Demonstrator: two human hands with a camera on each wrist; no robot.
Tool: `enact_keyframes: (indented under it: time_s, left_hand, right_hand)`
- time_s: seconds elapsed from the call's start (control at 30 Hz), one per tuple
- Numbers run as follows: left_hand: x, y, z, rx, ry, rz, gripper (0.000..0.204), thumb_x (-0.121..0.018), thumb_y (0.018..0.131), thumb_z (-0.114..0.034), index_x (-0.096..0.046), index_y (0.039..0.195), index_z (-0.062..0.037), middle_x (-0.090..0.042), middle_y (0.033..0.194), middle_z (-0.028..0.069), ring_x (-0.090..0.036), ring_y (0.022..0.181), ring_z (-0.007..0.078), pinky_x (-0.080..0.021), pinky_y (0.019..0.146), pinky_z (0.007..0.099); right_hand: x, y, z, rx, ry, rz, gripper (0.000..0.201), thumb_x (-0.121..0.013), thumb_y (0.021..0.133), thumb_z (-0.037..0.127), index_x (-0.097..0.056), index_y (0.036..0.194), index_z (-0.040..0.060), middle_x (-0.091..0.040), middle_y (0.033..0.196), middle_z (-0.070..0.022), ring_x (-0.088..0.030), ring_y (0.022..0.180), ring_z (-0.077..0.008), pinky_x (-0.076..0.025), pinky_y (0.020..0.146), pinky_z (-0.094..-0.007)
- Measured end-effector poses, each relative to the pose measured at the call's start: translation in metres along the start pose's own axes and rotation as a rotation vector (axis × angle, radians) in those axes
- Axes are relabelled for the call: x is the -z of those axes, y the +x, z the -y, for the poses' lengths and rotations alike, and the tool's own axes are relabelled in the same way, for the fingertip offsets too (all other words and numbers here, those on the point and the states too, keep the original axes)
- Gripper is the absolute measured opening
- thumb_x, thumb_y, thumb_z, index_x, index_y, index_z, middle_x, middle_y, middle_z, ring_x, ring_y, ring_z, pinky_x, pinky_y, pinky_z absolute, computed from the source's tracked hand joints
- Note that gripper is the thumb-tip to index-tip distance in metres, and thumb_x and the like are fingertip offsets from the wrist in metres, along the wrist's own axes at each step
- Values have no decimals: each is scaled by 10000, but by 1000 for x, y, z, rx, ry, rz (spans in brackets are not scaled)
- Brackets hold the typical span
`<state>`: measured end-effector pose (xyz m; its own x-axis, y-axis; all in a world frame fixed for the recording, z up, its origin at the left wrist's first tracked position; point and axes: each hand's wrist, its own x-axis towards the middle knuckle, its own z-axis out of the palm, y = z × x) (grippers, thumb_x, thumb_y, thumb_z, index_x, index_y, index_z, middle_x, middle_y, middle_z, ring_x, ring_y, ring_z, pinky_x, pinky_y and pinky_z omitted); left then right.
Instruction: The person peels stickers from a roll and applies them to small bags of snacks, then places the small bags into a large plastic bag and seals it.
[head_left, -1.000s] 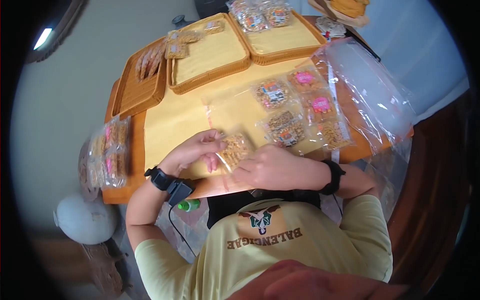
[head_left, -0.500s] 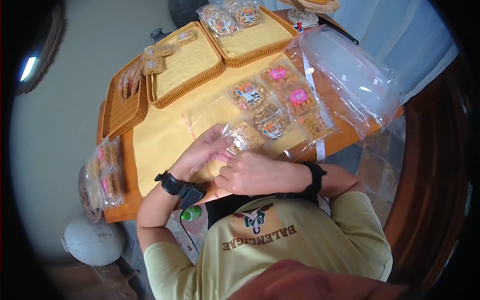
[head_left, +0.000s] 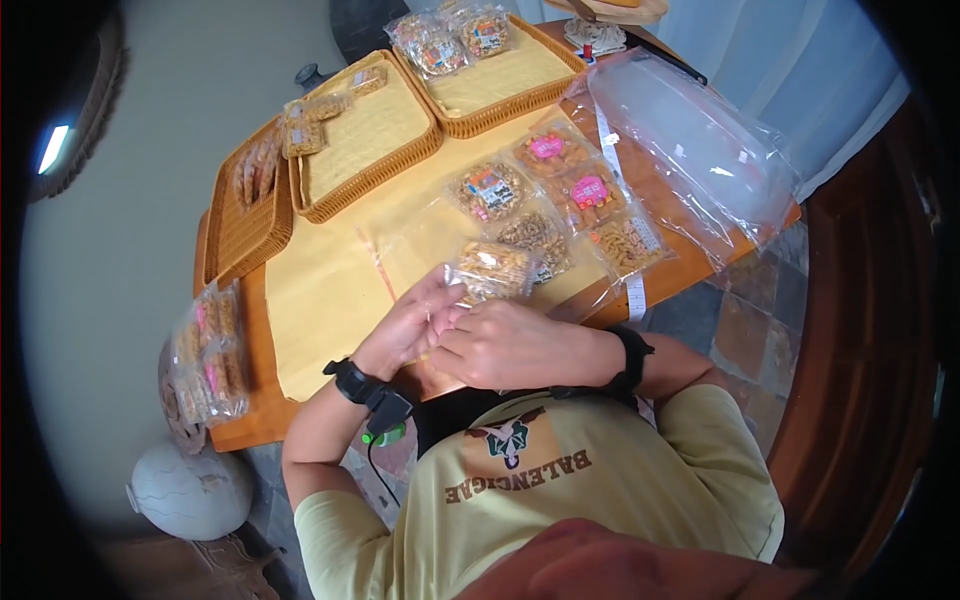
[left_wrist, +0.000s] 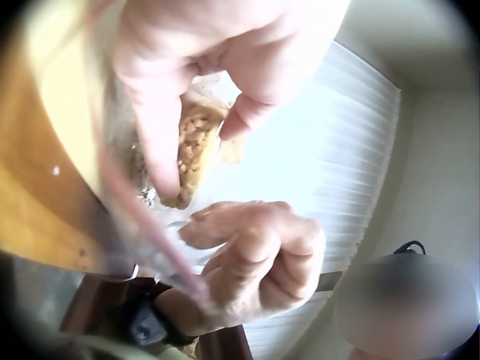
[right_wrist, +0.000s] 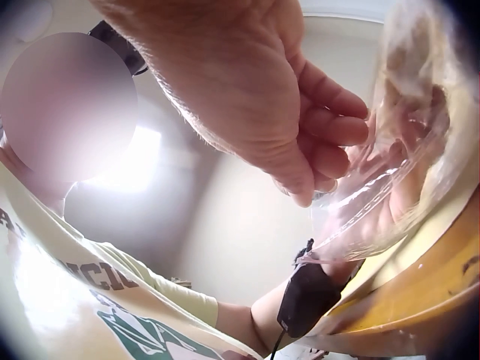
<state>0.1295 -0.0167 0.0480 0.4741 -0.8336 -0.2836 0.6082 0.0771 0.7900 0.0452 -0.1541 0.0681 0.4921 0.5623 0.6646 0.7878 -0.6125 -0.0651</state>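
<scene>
A clear plastic packet of light brown snack pieces is tilted up between the hands, close to the table's front edge. My left hand grips it; in the left wrist view the left hand has thumb and fingers on either side of the snack. With curled fingers, my right hand pinches the clear film below the packet. From the right wrist view, the right hand has its fingertips at the film's edge.
Packed snacks with pink labels and a round labelled packet lie right of the hands. Wicker trays stand at the back. Large clear bags cover the right side; stacked packets stand at the left edge.
The held packet has tilted and moved up and right of the hands, now overlapping a packet on the table. Both hands have come closer together. The head view has shifted.
</scene>
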Motion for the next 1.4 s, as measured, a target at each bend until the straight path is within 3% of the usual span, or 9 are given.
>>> enact_keyframes:
  time_s: [0.13,0.43,0.53,0.6,0.73,0.8,1.23,1.3,1.4]
  left_hand:
    - [-19,6,-1,109,65,-59,267,-445,903,-135,-405,1147,-35,-545,955,47,-563,832,100,-478,702,213]
    - [-2,19,-1,173,451,253,366,-495,861,-133,-434,1201,-11,-521,1114,33,-497,1001,102,-404,845,259]
    - [-12,19,-15,-38,1017,417,339,-529,816,-126,-499,1142,-37,-542,1025,43,-523,911,114,-408,797,237]
    - [-8,20,-16,-336,1432,430,428,-556,742,-97,-520,1167,-138,-496,943,104,-558,803,231,-452,716,292]
    - [-20,16,-19,-267,1907,305,401,-534,724,-117,-546,1120,-174,-458,829,106,-558,687,258,-462,594,314]
    - [-19,18,-19,-419,2051,307,334,-504,748,-137,-565,1074,-179,-441,786,85,-552,591,221,-445,498,331]
    - [-25,18,-24,-803,1910,249,483,-537,719,-118,-490,1195,-186,-462,852,77,-550,656,210,-458,507,275]
    - [-25,23,-26,-944,1866,284,334,-635,672,-127,-579,1000,-105,-510,828,100,-544,687,267,-435,531,346]
    - [-24,28,-30,-732,1909,360,441,-551,734,-139,-502,1172,-161,-450,879,88,-500,748,241,-422,597,324]
  right_hand:
    - [11,5,2,0,4,113,130,-565,659,137,-509,642,21,-532,582,-85,-564,561,-192,-440,505,-292]
    - [-1,-4,2,43,86,123,173,-575,674,176,-497,623,30,-532,559,-90,-560,549,-205,-436,503,-304]
    - [2,-5,2,61,57,125,166,-579,672,171,-497,623,35,-535,559,-80,-568,560,-191,-441,507,-297]
    - [3,-5,3,57,63,124,149,-579,668,159,-509,633,33,-536,562,-75,-571,564,-182,-442,506,-291]
    - [1,-6,5,47,75,149,119,-580,659,136,-546,673,23,-536,569,-64,-574,576,-164,-449,502,-279]
    - [0,-6,5,50,87,134,120,-580,659,136,-554,682,21,-536,573,-61,-575,579,-166,-452,501,-281]
    - [10,-10,9,27,14,77,128,-578,652,128,-535,706,20,-501,584,-37,-548,559,-156,-446,500,-276]
    - [10,-10,9,24,21,52,127,-577,652,128,-530,703,22,-496,585,-36,-546,558,-155,-447,504,-276]
    - [3,-11,8,27,29,12,125,-573,645,128,-520,696,26,-494,590,-35,-545,557,-155,-447,504,-276]
